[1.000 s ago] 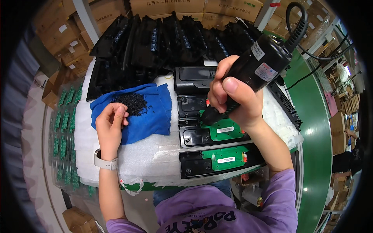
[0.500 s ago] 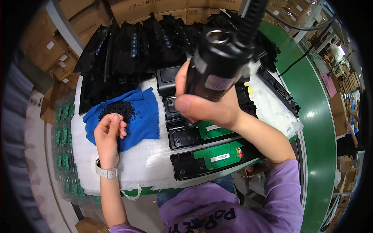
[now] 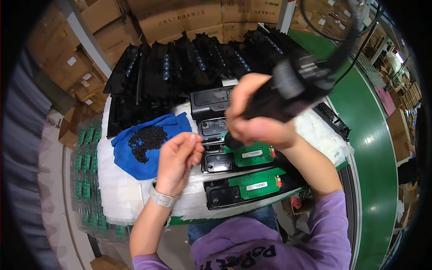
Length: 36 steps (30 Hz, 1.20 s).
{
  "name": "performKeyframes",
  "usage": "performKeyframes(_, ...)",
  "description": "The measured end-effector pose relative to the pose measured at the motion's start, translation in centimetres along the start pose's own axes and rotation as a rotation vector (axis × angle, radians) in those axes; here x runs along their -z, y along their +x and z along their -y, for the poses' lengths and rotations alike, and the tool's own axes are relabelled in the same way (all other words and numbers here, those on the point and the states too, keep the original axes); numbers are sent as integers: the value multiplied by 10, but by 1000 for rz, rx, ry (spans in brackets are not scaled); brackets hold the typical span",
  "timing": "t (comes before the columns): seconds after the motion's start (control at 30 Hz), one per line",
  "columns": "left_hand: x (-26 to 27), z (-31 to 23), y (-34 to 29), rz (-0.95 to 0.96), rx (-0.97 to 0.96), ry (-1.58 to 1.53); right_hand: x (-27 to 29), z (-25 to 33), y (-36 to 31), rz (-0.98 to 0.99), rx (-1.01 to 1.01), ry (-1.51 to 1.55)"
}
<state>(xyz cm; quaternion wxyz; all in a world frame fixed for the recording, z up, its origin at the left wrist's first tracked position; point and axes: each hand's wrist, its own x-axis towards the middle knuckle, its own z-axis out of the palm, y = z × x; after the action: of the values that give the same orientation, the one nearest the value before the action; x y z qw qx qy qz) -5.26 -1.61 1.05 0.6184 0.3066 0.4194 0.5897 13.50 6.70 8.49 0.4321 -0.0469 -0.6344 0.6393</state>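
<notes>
My right hand (image 3: 261, 128) is wrapped round a black electric screwdriver (image 3: 288, 92), blurred by motion, its nose pointing down at a black housing with a green circuit board (image 3: 258, 155). My left hand (image 3: 177, 157) is closed in a pinch beside that housing's left end; whatever its fingertips hold is too small to make out. Left of it, a pile of small black screws (image 3: 148, 139) lies on a blue cloth (image 3: 130, 168). Nearest me lies another black housing (image 3: 220, 198) with its own green board (image 3: 265, 182).
Black moulded panels (image 3: 180, 67) are stacked along the far side. Green circuit boards (image 3: 87, 157) fill clear trays at the left. A long black part (image 3: 333, 119) lies right on white padding (image 3: 321, 141). A green strip (image 3: 373, 180) runs along the right; cartons (image 3: 180, 20) stand behind.
My left hand has moved right, from the screw pile to the housings. My right hand has shifted right and tilted the screwdriver, bringing its nose over a housing. The view has shifted slightly.
</notes>
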Motion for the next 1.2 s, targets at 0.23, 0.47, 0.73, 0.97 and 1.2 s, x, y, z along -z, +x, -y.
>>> performKeyframes(0.23,-37,10,-11,128,66,-86,17,32,-21,32,450,239)
performKeyframes(0.47,-39,19,-12,157,71,-69,14,24,-32,-56,454,242)
performKeyframes(0.73,-30,25,-11,148,83,-64,0,18,-38,-115,391,189)
performKeyframes(0.97,-24,25,-12,179,92,-151,-1,13,-38,-201,444,235)
performKeyframes(1.2,-25,28,-18,198,53,-194,-1,12,-41,-354,453,312)
